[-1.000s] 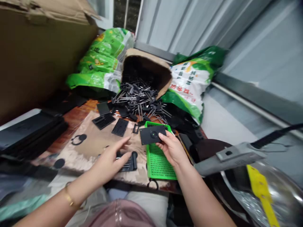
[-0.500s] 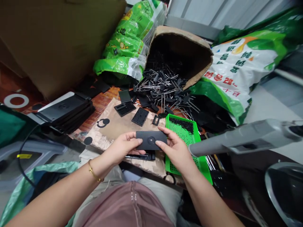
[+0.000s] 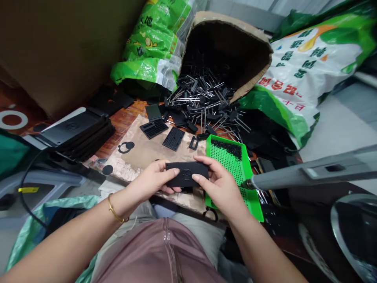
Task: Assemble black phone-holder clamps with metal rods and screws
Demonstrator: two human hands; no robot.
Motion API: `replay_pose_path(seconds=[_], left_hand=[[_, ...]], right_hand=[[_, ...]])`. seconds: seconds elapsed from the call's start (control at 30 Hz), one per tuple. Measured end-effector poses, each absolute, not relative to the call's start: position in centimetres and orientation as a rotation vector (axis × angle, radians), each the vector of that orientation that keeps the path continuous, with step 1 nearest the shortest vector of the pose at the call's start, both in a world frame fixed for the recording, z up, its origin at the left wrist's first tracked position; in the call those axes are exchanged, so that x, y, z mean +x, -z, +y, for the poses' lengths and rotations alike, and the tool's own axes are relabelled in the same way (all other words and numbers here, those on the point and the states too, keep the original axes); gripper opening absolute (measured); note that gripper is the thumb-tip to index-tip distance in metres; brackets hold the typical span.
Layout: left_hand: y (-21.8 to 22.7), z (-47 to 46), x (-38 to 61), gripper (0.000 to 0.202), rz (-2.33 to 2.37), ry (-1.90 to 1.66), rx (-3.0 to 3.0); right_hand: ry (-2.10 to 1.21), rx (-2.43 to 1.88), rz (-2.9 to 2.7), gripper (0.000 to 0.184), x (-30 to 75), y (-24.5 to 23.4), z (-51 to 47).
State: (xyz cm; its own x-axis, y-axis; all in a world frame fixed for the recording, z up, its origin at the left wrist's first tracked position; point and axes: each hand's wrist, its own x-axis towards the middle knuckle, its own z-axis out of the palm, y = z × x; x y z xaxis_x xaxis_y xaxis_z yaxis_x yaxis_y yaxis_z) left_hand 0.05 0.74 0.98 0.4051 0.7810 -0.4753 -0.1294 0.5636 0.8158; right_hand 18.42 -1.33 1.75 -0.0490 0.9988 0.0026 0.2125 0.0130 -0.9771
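Between my two hands is a flat black rectangular plate with a round raised mark on its face. My left hand grips its left end, thumb on top and fingers curled beneath. The right end is pinched by my right hand, thumb near the round mark and forefinger along the far edge. Another dark part under the plate is mostly hidden. Farther back on the cardboard work surface lie slotted black plates and a small black frame.
A green perforated tray with tiny black pieces stands at the right, a grey tool arm reaching over it. Behind, metal-pronged black parts spill from a cardboard box. Stacked black plates sit at the left.
The plate has tilted slightly and its face looks darker; both hands keep their hold. My view has shifted, so the background sits higher. The grey tool's dark tip now shows over the tray.
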Motion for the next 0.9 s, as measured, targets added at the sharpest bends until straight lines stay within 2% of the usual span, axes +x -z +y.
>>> replay_pose_path(seconds=[0.33, 0.6, 0.9], left_hand=[[-0.69, 0.84, 0.29, 0.032, 1.041, -0.641, 0.848], [-1.09, 0.89, -0.11, 0.033, 1.010, -0.551, 0.759], [-1.08, 0.97, 0.41, 0.034, 1.100, -0.555, 0.772]], right_hand=[[-0.977, -1.375, -1.560, 0.035, 18.58, -1.41, -2.00], [-1.181, -1.341, -1.381, 0.038, 18.61, -1.64, -1.66], [-1.157, -1.356, -1.401, 0.037, 18.47, -1.42, -1.88]])
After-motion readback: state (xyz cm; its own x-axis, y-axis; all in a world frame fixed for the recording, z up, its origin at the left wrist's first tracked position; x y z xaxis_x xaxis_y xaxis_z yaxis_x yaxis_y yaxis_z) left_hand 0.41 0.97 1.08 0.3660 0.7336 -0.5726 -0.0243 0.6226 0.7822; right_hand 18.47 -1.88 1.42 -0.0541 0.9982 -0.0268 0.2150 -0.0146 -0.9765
